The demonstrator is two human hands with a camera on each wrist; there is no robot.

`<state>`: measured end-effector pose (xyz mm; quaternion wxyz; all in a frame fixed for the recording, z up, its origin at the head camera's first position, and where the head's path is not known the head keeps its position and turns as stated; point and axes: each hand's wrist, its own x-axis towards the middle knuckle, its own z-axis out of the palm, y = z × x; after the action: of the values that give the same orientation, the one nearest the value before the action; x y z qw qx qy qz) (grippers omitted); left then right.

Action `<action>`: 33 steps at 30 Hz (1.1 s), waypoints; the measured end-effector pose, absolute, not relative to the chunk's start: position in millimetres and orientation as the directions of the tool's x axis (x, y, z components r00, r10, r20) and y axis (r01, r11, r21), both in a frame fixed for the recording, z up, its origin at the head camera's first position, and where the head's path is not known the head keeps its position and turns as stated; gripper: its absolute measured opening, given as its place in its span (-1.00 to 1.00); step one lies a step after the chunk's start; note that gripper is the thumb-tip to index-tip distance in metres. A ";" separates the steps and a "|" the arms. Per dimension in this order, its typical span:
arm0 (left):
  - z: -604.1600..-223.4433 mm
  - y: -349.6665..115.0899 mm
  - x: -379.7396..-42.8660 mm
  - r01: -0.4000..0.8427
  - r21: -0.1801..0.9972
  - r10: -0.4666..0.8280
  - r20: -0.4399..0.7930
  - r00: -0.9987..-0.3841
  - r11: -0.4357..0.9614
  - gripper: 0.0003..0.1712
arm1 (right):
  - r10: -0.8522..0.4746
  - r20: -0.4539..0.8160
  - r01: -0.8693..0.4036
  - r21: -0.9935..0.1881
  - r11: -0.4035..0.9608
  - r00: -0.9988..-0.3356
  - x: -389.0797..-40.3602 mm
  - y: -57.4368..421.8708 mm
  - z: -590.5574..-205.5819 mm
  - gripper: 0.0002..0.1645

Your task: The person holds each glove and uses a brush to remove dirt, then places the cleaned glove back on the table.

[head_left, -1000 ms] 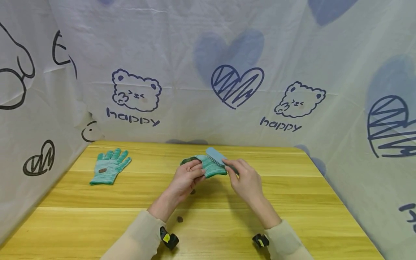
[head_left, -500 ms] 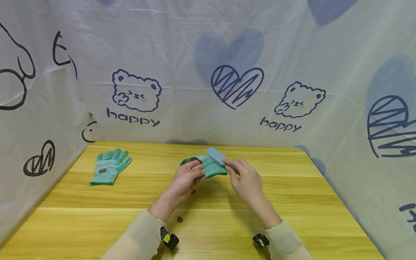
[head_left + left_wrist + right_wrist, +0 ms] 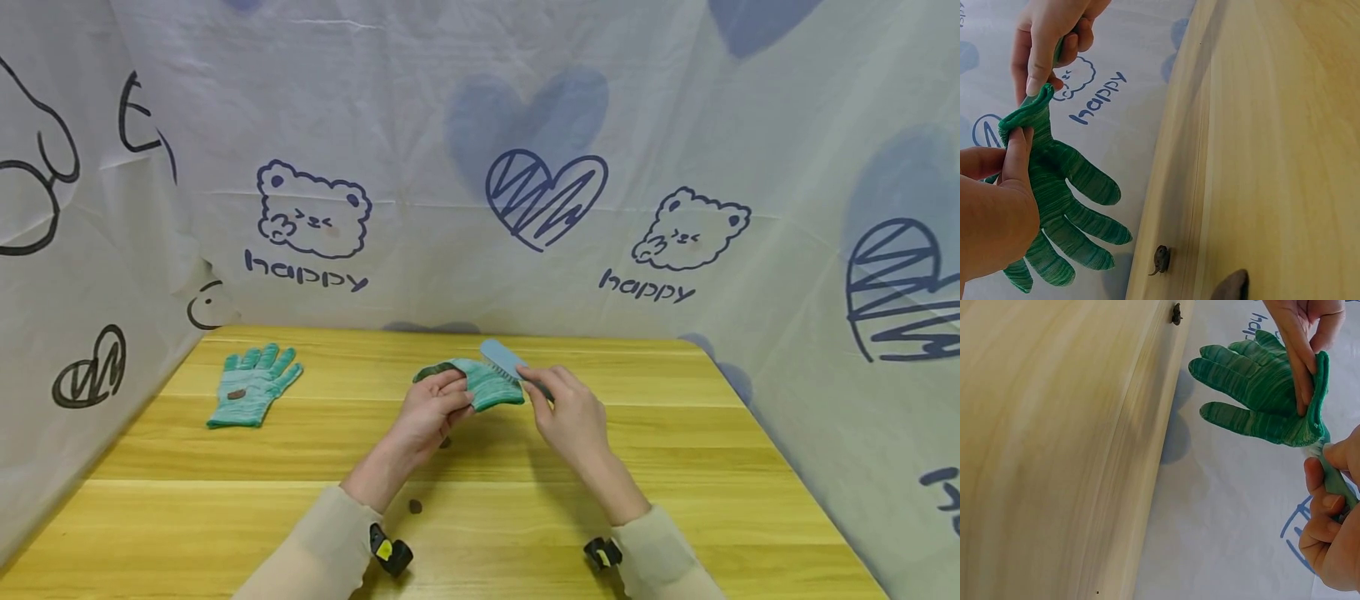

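My left hand (image 3: 433, 408) grips a green striped knit glove (image 3: 495, 392) near its cuff, above the table. In the left wrist view the glove's fingers (image 3: 1088, 178) hang spread below that hand. A dark patch (image 3: 442, 367) shows on the glove in the head view. My right hand (image 3: 573, 421) holds a brush (image 3: 501, 357) with a light blue back by its handle (image 3: 1337, 484). The bristles face the glove and appear to touch it. Both wrist views show the brush head mostly hidden behind the glove's cuff.
A second green glove (image 3: 255, 387) lies flat at the table's back left, with a brown piece or stain (image 3: 237, 394) on it. Small dark lumps, one nearer (image 3: 416, 506) and one farther (image 3: 446, 442), lie on the wooden table (image 3: 675, 467). Printed cloth (image 3: 420, 258) hangs behind.
The brush has shifted slightly to the right along the glove, with my right hand. My left hand and the held glove stay nearly in place.
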<state>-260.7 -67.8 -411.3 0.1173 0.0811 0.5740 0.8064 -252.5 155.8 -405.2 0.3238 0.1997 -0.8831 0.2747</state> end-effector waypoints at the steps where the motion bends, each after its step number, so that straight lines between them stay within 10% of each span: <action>1: -411.2 -68.1 -260.6 -0.095 0.945 0.284 -0.002 -0.959 -0.314 -0.21 | -0.174 0.683 -0.531 -0.356 0.769 -0.710 -252.5 155.6 -404.9 -0.73; 33: -411.1 -70.9 -259.9 -0.091 0.947 0.268 -0.005 -0.964 -0.307 -0.20 | -0.149 0.719 -0.520 -0.328 0.788 -0.678 -254.6 161.4 -406.6 -0.74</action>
<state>-259.9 -70.9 -411.1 0.1113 0.0765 0.5779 0.8049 -254.6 161.4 -406.6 0.3528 0.1906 -0.8774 0.2635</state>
